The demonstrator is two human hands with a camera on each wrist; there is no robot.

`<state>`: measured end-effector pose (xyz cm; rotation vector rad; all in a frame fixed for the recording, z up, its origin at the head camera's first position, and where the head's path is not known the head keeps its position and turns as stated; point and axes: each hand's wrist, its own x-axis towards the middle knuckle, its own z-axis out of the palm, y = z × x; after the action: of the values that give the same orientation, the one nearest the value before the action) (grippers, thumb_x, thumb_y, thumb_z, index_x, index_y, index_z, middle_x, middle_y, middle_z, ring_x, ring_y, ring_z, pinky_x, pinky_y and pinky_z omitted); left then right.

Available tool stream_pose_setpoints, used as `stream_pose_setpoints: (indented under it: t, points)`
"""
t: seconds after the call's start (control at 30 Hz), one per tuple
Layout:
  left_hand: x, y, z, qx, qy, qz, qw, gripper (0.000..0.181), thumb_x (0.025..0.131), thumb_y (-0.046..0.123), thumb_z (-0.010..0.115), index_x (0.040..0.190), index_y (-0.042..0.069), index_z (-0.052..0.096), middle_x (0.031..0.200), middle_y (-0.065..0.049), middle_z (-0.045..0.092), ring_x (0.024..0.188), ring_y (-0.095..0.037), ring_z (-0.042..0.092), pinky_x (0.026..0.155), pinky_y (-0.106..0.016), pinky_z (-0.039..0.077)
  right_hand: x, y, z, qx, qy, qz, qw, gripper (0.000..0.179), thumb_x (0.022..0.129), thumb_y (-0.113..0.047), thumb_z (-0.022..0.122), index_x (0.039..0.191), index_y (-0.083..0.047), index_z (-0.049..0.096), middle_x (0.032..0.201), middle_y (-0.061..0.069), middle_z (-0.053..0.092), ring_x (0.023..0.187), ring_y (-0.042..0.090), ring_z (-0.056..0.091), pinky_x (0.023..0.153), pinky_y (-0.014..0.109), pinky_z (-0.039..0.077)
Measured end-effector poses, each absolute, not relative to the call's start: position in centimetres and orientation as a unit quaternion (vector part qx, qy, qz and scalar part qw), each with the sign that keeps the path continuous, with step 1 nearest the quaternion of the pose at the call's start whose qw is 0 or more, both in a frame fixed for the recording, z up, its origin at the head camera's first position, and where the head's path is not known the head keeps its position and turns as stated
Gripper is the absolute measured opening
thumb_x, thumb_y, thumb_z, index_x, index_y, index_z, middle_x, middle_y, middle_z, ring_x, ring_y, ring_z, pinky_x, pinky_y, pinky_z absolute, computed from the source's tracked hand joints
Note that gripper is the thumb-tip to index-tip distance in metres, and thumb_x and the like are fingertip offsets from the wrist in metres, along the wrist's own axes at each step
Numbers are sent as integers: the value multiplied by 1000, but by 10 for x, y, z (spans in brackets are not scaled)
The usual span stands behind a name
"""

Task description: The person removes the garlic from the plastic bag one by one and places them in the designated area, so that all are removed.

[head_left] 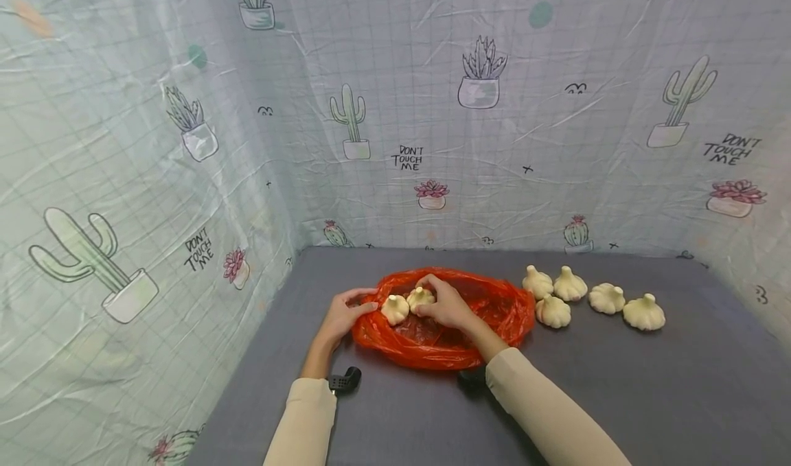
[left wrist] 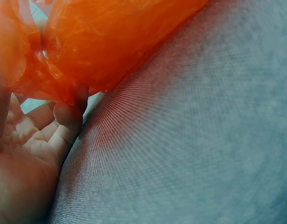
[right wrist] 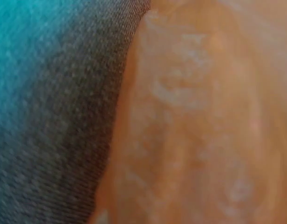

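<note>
Garlic bulbs and an orange plastic bag [head_left: 494, 311] are sitting on a grey cloth-covered table [head_left: 649, 390], with the bag lying just below the centre of the head view. The left hand [head_left: 342, 315] is gripping the bag's left edge, fingers curled around the plastic; in the left wrist view the fingers [left wrist: 64, 123] are showing at the lower left, bent against the orange film that is filling the upper left of that frame. The right hand [head_left: 446, 306] is reaching into the bag's mouth and closing its fingers around one garlic bulb [head_left: 421, 296], which is resting inside the bag. A second bulb [head_left: 395, 309] is lying just beside it to the left, also within the bag, near the left hand's fingertips. The right wrist view is blurring into orange plastic on the right and grey cloth on the left, so the fingers cannot be told there. To the right of the bag, five more bulbs [head_left: 593, 299] are sitting in a loose cluster on the table. Cactus-printed sheeting [head_left: 432, 109] is hanging behind and on both sides.
</note>
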<state>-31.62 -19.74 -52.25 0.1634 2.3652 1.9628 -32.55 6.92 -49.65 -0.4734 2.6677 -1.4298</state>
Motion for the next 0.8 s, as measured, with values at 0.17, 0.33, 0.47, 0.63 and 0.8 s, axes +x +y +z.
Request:
stream_pose_setpoints:
  t: [0.17,0.33,0.47,0.63,0.8]
  points:
    - [-317,-197,-523,52,770,635,31,39,89,21,81,126,10,73,124,-16,69,86,-14,67,74,-27,58,-321,70,-494,-161,868,-468,32,39,82,-10,81,117,-13,63,110,9,67,89,18,61,75,31,50]
    - [-318,-196,-525,52,772,633,29,40,90,19,79,128,8,72,128,-16,68,90,-13,66,75,-27,58,-315,74,-491,-157,865,-475,28,38,81,-12,82,116,-13,65,112,8,67,96,21,64,79,34,53]
    - [-318,-196,-523,55,770,634,33,39,89,21,80,126,10,73,130,-14,68,93,-14,67,77,-28,59,-310,79,-486,-152,865,-476,31,39,82,-17,84,116,-15,64,117,8,67,105,24,65,84,38,54]
    - [-319,-198,-524,57,769,636,28,38,88,23,81,123,12,75,126,-14,69,91,-15,67,76,-28,59,-300,87,-478,-154,860,-485,43,40,83,-21,84,117,-16,64,119,9,66,107,26,67,83,38,55]
    - [-318,-198,-524,57,768,637,29,39,88,23,81,124,11,74,126,-15,69,90,-14,68,76,-28,59,-289,97,-473,-169,852,-493,43,38,84,-20,83,116,-15,63,117,10,65,99,23,68,79,33,53]
